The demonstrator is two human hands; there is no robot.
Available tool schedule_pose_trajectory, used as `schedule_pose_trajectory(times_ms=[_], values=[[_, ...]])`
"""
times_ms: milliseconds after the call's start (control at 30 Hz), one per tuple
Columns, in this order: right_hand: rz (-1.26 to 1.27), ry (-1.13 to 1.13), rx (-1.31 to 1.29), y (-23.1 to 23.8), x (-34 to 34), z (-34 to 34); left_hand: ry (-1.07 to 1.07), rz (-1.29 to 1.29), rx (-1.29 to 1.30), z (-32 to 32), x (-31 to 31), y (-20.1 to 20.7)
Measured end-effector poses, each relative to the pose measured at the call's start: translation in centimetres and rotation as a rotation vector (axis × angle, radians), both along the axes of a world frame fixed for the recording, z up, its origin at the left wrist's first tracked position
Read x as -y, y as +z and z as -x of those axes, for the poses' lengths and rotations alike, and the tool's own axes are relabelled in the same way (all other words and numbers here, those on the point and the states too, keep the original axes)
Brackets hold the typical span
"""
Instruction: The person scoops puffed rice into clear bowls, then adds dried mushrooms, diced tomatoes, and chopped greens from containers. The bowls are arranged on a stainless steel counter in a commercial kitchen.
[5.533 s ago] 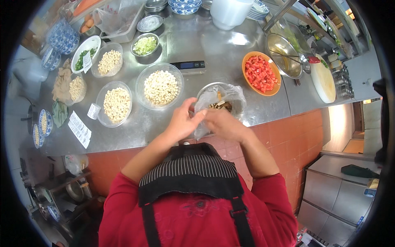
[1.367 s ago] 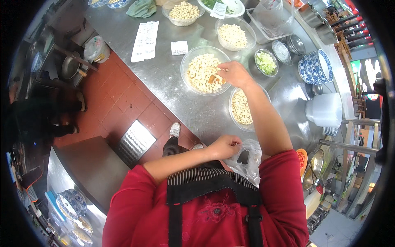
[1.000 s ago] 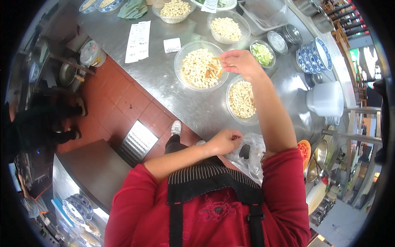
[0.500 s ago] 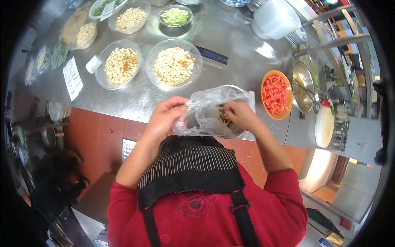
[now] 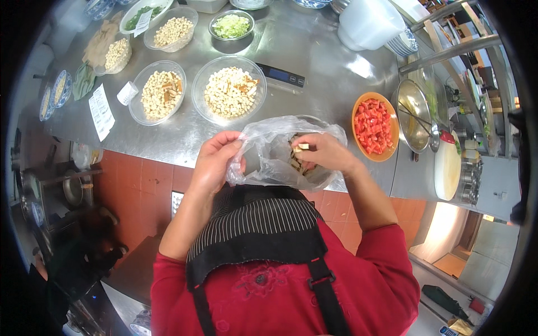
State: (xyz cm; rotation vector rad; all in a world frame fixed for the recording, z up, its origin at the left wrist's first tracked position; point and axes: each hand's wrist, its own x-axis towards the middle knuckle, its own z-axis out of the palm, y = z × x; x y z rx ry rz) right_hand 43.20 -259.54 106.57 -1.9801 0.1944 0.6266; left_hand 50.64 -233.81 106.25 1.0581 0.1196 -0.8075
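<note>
Head view shows our left hand [image 5: 216, 161] pinching the plastic bag [image 5: 274, 169], our right hand [image 5: 328, 153] a pale piece [image 5: 303, 146] — loosened fingertips could drop it, we think.

Red-tiled floor [image 5: 131, 182]; shiny steel counter [image 5: 325, 75]; metal-railed shelving [image 5: 454, 53] at right.

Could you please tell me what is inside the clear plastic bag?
In the plastic bag, brownish pieces show beside the right hand, which pinches a pale piece. That hand and the bag's folds cover the rest, so the bottom cannot be seen.
</note>
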Motion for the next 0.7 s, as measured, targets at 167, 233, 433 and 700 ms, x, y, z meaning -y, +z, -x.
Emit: schedule_pose_trajectory(times_ms=[167,233,433,700], values=[[-0.325,-0.163,-0.154,7.5,0.3,-3.2,0.018,0.005,-0.031,-0.5,0.6,-1.7],[-0.269,-0.165,-0.098,9.1,-0.9,-7.1,-0.097,-0.044,0.023,-0.4,0.3,-2.4],[-0.152,0.047,0.185,6.2,-8.3,-25.3,-0.341,0.057,0.203,-1.7,-2.2,-3.9],[0.496,0.196,0.555,-2.9,-14.9,-43.8,-0.641,0.018,0.367,-6.4,-4.4,-4.8]])
